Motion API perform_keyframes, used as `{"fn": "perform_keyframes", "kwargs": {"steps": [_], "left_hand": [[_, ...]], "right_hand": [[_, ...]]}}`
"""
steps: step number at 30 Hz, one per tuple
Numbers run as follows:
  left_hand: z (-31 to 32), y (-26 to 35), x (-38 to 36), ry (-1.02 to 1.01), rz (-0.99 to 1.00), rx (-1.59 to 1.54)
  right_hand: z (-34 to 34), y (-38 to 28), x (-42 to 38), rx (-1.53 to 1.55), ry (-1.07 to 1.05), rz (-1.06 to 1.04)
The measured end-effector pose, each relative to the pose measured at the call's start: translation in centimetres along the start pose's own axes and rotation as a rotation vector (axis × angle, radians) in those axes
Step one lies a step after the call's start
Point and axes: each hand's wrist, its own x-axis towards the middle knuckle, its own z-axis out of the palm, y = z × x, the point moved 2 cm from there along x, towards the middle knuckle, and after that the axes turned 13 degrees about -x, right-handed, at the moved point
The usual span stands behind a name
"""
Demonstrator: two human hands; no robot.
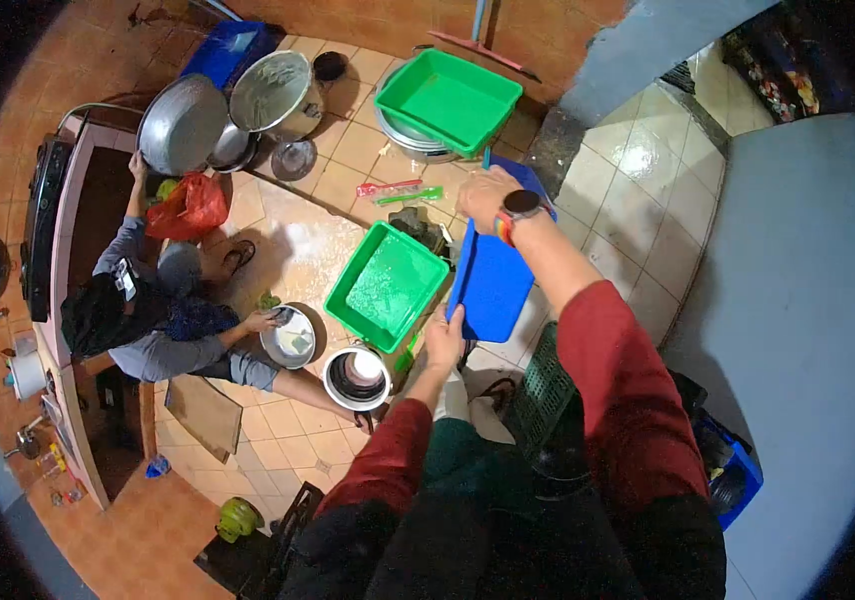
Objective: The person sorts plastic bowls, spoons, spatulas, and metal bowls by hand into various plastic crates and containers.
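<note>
Between my two hands is a blue plastic tray (493, 285), held tilted above the tiled floor. My left hand (444, 340) is closed on its near left corner, thumb on top. At the far end, my right hand (491, 196) grips the rim; a watch and a striped band are on that wrist. Left of the blue tray, a green tray (388, 285) with a wet-looking inside rests on the floor. Just below that green tray stands a round white-rimmed pot (358, 378), close to my left forearm.
A co-worker (153, 320) crouches at the left, one hand at a metal bowl (290, 335), the other at a large pan (183, 123). Another green tray (450, 98) sits on metal ware. Red bag (188, 207), green crate (545, 385) and gas cylinder (239, 520) stand around.
</note>
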Motion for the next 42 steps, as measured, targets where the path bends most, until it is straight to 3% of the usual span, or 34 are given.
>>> {"fn": "perform_keyframes", "kwargs": {"steps": [2, 6, 8, 9, 10, 11, 12, 14, 16, 18, 20, 21, 22, 24, 25, 28, 30, 32, 34, 37, 38, 41, 42], "left_hand": [[0.9, 3.6, -2.2, -0.016, -0.133, 0.092], [1.3, 5.1, -6.4, -0.143, 0.005, 0.249], [0.8, 6.5, -7.9, -0.222, 0.346, 0.335], [0.3, 6.7, -8.3, -0.303, 0.191, 0.341], [-0.1, 4.6, -8.0, -0.2, 0.618, 0.387], [-1.0, 5.8, -8.5, -0.298, 0.286, 0.283], [-1.7, 8.3, -8.4, -0.343, 0.172, 0.342], [-3.2, 7.6, -8.1, -0.353, -0.074, 0.249], [-4.3, 9.9, -7.9, -0.385, -0.011, 0.331], [-6.4, 8.2, -6.9, -0.394, 0.049, 0.283], [-6.9, 9.4, -7.5, -0.296, -0.062, 0.107], [-8.4, 6.1, -6.7, -0.244, -0.14, 0.011], [-7.8, 8.3, -7.4, -0.305, -0.224, 0.03], [-6.2, 8.5, -8.7, -0.233, -0.432, -0.195], [-7.4, 8.1, -9.3, -0.267, -0.444, -0.179], [-9.0, 0.9, -10.2, -0.291, -0.717, -0.418], [-9.2, -0.3, -11.9, -0.374, -0.703, -0.44], [-7.8, 3.5, -11.4, -0.417, -0.557, -0.359], [-5.9, 11.1, -9.6, -0.462, -0.308, -0.242], [-1.7, 21.5, -8.3, -0.57, 0.077, -0.114], [0.1, 24.2, -8.7, -0.617, 0.188, -0.077], [5.1, 28.7, -13.0, -0.754, 0.417, -0.018], [6.6, 29.5, -14.7, -0.822, 0.447, -0.022]], "right_hand": [[0.7, 0.6, -2.4, 0.12, 0.224, 0.042], [3.2, 2.1, -10.6, 0.195, 0.322, 0.034], [2.5, 0.9, -14.9, 0.301, 0.348, 0.137], [2.4, 0.6, -17.4, 0.412, 0.37, 0.239], [2.5, -0.5, -19.0, 0.454, 0.414, 0.345], [2.7, -2.2, -20.5, 0.479, 0.465, 0.505], [1.3, -3.7, -21.7, 0.471, 0.478, 0.592], [1.2, -6.8, -23.9, 0.549, 0.569, 0.74], [1.1, -10.6, -26.2, 0.532, 0.757, 0.809], [0.9, -14.5, -27.7, 0.501, 0.81, 0.936], [2.3, -17.8, -29.6, 0.542, 0.861, 0.925], [3.2, -18.8, -30.5, 0.546, 0.871, 0.94], [4.4, -19.5, -31.3, 0.63, 0.851, 0.957], [6.8, -20.7, -32.6, 0.732, 0.829, 1.015], [6.5, -22.5, -33.1, 0.779, 0.828, 1.068], [7.6, -24.4, -35.2, 0.787, 0.815, 1.167], [7.8, -26.3, -36.9, 0.814, 0.691, 1.231], [7.7, -27.5, -38.1, 0.901, 0.626, 1.281], [7.4, -29.0, -38.8, 1.0, 0.649, 1.372], [6.0, -29.7, -41.2, 0.811, 0.699, 1.468], [4.6, -29.6, -42.3, 0.95, 0.715, 1.57], [2.3, -30.2, -46.6, 0.941, 0.652, 1.743], [1.3, -30.5, -47.3, 0.892, 0.772, 1.817]]}}
